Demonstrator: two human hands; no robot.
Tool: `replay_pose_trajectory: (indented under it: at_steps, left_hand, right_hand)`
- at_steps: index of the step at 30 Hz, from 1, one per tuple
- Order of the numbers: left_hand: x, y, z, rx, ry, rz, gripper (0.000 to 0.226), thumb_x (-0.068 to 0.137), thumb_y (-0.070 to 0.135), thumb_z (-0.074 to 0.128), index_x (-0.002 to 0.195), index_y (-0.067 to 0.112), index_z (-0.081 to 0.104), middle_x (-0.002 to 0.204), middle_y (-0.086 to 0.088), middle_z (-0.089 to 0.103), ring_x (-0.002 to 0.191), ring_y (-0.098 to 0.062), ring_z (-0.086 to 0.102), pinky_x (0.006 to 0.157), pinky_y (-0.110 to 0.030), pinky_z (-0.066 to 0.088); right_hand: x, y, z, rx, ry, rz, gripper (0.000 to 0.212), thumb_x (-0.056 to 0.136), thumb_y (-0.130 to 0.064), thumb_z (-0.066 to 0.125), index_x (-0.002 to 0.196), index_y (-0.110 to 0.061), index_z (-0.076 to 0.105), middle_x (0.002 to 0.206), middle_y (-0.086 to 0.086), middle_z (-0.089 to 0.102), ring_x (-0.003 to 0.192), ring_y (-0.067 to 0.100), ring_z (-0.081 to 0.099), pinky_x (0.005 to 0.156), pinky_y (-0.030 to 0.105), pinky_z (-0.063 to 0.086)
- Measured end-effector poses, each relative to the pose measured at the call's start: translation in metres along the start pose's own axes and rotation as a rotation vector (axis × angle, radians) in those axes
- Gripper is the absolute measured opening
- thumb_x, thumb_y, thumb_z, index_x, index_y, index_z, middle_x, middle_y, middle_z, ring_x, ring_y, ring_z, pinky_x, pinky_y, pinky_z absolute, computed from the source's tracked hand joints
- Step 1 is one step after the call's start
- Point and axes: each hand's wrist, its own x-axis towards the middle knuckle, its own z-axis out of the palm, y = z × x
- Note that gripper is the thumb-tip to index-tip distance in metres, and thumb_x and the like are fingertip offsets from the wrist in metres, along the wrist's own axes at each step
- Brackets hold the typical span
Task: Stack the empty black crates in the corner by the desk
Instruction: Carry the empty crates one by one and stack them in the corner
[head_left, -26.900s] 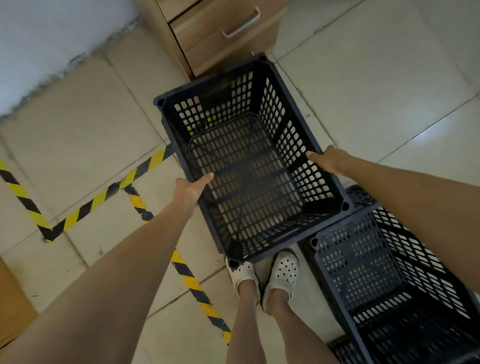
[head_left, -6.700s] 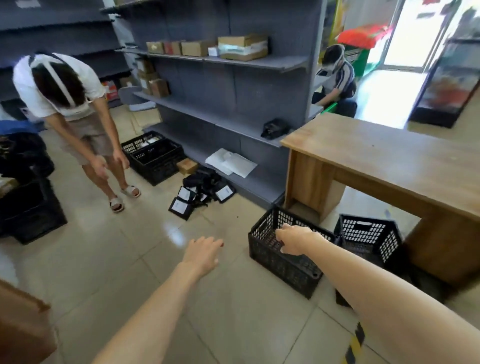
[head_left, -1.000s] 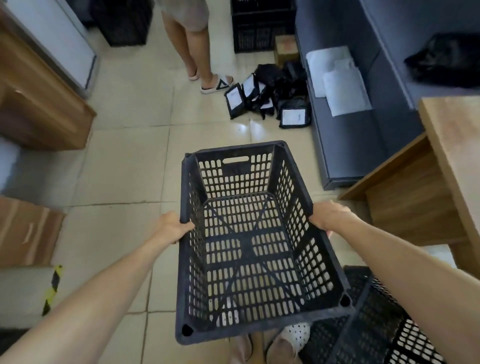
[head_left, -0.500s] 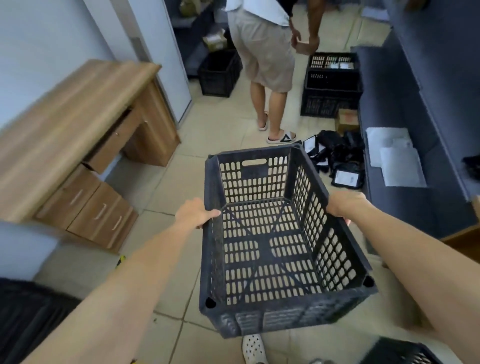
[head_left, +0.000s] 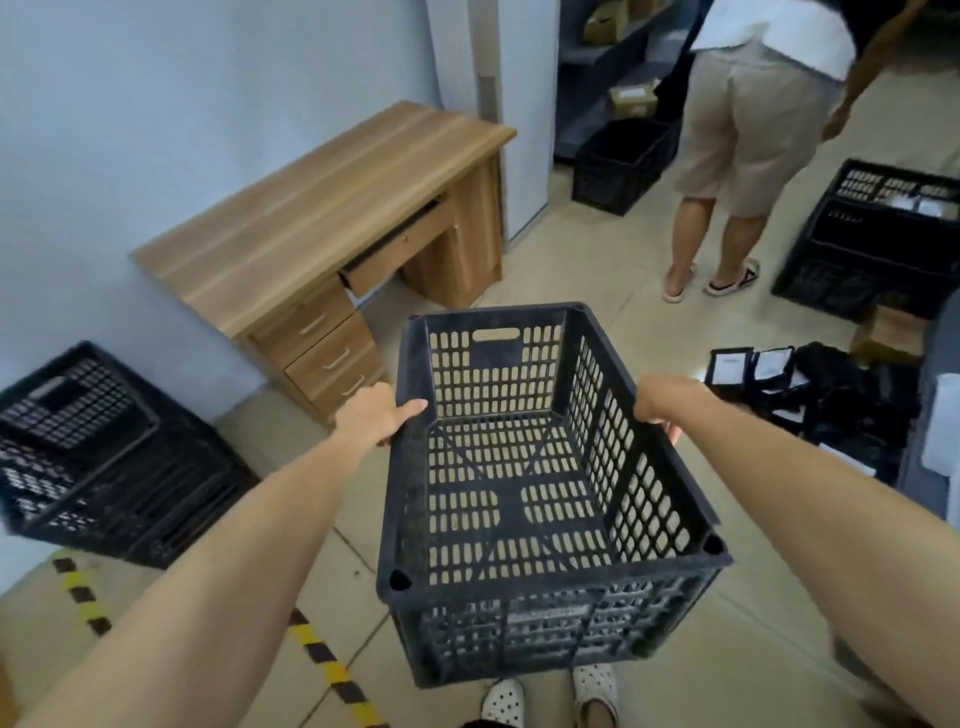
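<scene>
An empty crate is being carried toward the corner stack.

Ahead and to the left of the hands stands the wooden desk (head_left: 332, 218) against the wall; nearer on the left, beside it, a stack of black crates (head_left: 98, 457) is already seen in the corner, so part of the work is judged done. The carried crate (head_left: 524, 499) is held off the floor between the arms, its rim gripped at either side by the left hand (head_left: 371, 415) and the right hand (head_left: 667, 402). Setting it on the stack remains; further crates may be left beyond the right hand, though not all look empty.
</scene>
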Motion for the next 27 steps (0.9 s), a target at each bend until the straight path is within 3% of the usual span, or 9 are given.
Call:
replay_pose_trajectory:
  at_steps: [2, 6, 10, 16, 21, 27]
  left_hand:
    - [-0.005, -0.016, -0.006, -0.017, 0.023, -0.058, 0.050, 0.087, 0.066, 0.051, 0.080, 0.016, 0.050, 0.074, 0.000, 0.061, 0.060, -0.017, 0.061, 0.062, -0.031, 0.051]
    - [-0.026, -0.048, -0.019, -0.037, 0.060, -0.180, 0.053, 0.088, 0.066, 0.050, 0.070, 0.016, 0.047, 0.068, 0.000, 0.058, 0.063, -0.019, 0.061, 0.061, -0.031, 0.048]
    - [-0.053, -0.080, -0.033, -0.024, 0.129, -0.323, 0.060, 0.086, 0.069, 0.049, 0.072, 0.011, 0.051, 0.067, -0.004, 0.057, 0.067, -0.027, 0.061, 0.058, -0.032, 0.047]
    - [-0.103, -0.135, -0.050, -0.051, 0.246, -0.471, 0.058, 0.091, 0.064, 0.046, 0.069, 0.011, 0.049, 0.069, -0.007, 0.059, 0.064, -0.028, 0.059, 0.060, -0.034, 0.048]
    - [-0.136, -0.187, -0.062, -0.077, 0.242, -0.562, 0.057, 0.095, 0.059, 0.043, 0.064, 0.011, 0.047, 0.076, -0.013, 0.063, 0.077, -0.035, 0.066, 0.080, -0.045, 0.056]
    - [-0.157, -0.267, -0.077, -0.020, 0.230, -0.648, 0.047, 0.098, 0.046, 0.047, 0.072, 0.008, 0.050, 0.076, -0.011, 0.061, 0.074, -0.030, 0.057, 0.065, -0.034, 0.042]
  right_hand:
    - [0.011, -0.018, -0.007, -0.023, 0.017, -0.060, 0.033, 0.096, -0.013, 0.045, 0.123, -0.002, 0.058, 0.116, 0.015, 0.065, 0.105, 0.031, 0.065, 0.089, 0.039, 0.054]
    - [0.018, -0.056, -0.024, -0.142, 0.061, -0.213, 0.030, 0.096, -0.015, 0.044, 0.121, -0.006, 0.059, 0.113, 0.010, 0.067, 0.101, 0.027, 0.067, 0.075, 0.031, 0.049]
    - [0.019, -0.094, -0.034, -0.249, 0.125, -0.372, 0.032, 0.097, -0.019, 0.046, 0.122, -0.006, 0.061, 0.116, 0.010, 0.067, 0.104, 0.027, 0.066, 0.086, 0.035, 0.053]
    - [0.007, -0.164, -0.034, -0.345, 0.150, -0.534, 0.033, 0.097, -0.021, 0.047, 0.123, -0.006, 0.061, 0.116, 0.011, 0.066, 0.106, 0.027, 0.066, 0.088, 0.035, 0.052]
    - [-0.009, -0.231, -0.020, -0.410, 0.151, -0.648, 0.035, 0.096, -0.022, 0.048, 0.127, -0.010, 0.058, 0.119, 0.010, 0.066, 0.106, 0.027, 0.066, 0.089, 0.037, 0.054]
    - [-0.027, -0.330, 0.001, -0.463, 0.091, -0.720, 0.036, 0.094, -0.024, 0.052, 0.127, -0.010, 0.057, 0.117, 0.011, 0.065, 0.104, 0.029, 0.066, 0.090, 0.042, 0.054]
